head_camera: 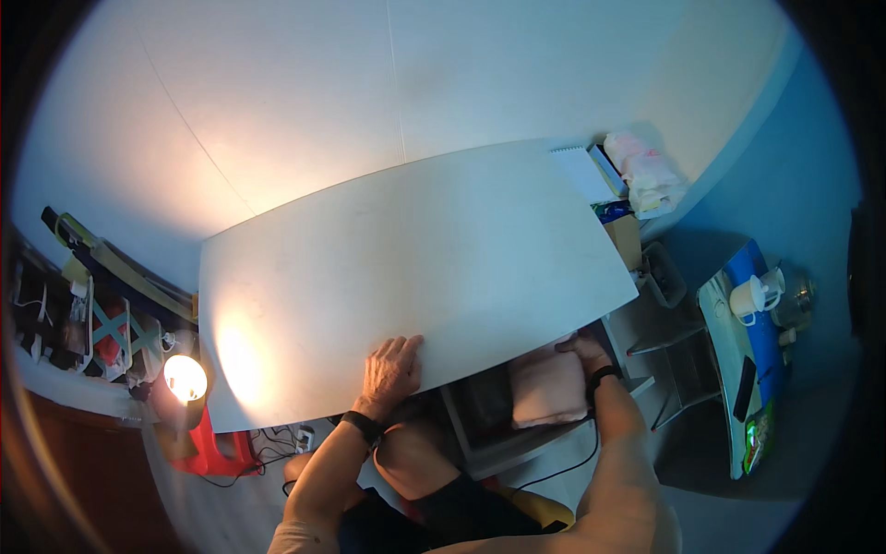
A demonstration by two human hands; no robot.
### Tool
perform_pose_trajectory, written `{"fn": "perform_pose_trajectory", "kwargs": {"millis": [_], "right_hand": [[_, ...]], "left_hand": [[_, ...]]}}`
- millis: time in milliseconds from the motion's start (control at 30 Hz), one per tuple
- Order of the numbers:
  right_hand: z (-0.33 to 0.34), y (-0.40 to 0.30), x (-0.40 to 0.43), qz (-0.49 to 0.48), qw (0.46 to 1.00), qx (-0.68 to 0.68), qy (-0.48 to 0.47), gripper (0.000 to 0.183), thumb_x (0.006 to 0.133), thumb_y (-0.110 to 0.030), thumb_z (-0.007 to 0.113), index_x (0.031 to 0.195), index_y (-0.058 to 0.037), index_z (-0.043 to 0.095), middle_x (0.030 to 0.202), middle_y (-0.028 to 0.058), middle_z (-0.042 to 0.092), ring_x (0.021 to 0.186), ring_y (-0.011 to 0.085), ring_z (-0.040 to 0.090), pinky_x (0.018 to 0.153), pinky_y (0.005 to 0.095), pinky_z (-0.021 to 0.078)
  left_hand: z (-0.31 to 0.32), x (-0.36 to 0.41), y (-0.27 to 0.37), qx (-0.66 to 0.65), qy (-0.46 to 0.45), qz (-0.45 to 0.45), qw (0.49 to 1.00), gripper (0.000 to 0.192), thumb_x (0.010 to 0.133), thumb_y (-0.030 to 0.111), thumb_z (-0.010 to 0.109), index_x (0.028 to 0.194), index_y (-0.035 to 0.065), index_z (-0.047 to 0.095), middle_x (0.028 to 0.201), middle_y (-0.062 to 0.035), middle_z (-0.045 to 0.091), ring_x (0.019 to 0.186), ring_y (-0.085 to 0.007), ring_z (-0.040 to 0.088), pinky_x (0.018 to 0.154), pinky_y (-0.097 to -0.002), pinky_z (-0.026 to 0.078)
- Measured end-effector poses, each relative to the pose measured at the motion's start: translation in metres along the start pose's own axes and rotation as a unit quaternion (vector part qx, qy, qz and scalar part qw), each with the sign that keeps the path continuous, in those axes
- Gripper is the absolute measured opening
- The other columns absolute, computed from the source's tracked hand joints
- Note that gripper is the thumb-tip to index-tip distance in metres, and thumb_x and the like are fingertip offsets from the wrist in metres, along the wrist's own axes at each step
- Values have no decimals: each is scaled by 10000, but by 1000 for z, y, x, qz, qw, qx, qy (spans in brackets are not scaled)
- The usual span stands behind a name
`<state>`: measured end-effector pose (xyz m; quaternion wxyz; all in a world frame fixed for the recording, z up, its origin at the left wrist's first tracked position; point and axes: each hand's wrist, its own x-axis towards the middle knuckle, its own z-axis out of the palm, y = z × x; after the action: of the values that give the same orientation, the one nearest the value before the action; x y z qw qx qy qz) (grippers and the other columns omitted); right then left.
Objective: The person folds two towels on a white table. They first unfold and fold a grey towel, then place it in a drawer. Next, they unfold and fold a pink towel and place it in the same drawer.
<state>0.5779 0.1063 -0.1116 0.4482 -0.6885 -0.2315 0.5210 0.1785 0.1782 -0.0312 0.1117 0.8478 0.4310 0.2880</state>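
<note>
My left hand [393, 368] rests on the front edge of the white table [415, 256], its fingers on the top and nothing seen in them. Below the table's right front edge, an open drawer [498, 453] holds a folded pale pink cloth item [549, 389] beside something dark. My right hand [585, 348] reaches in at the back right corner of the pink item and touches it. Its fingertips are partly hidden, so whether it grips the item cannot be told. Each wrist wears a black band.
A lit lamp [185, 379] and a red plastic stool [218, 447] stand at the left. A spiral notepad [583, 173] and a plastic bag [647, 173] lie at the back right. At the right, a small table [716, 332] bears a white mug [749, 299]. Cables run on the floor.
</note>
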Motion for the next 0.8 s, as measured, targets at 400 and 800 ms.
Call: {"fn": "perform_pose_trajectory", "kwargs": {"millis": [400,800], "right_hand": [[-59,16,36,85,942,-326,-7,608,789,-148,643,1351,-39,441,1279,189,531,1192,323,495,1018,390,373],[-68,-11,50,110,976,-173,-74,544,821,-164,597,1335,-41,464,1293,202,521,1215,344,479,1027,407,367]], "left_hand": [[-4,8,9,8,-23,4,1000,302,728,37,579,1028,69,595,799,-73,590,773,-254,610,632,-383,515],[-5,6,9,20,-21,7,1000,304,726,39,582,1029,60,591,769,-78,572,735,-256,594,609,-380,505]]}}
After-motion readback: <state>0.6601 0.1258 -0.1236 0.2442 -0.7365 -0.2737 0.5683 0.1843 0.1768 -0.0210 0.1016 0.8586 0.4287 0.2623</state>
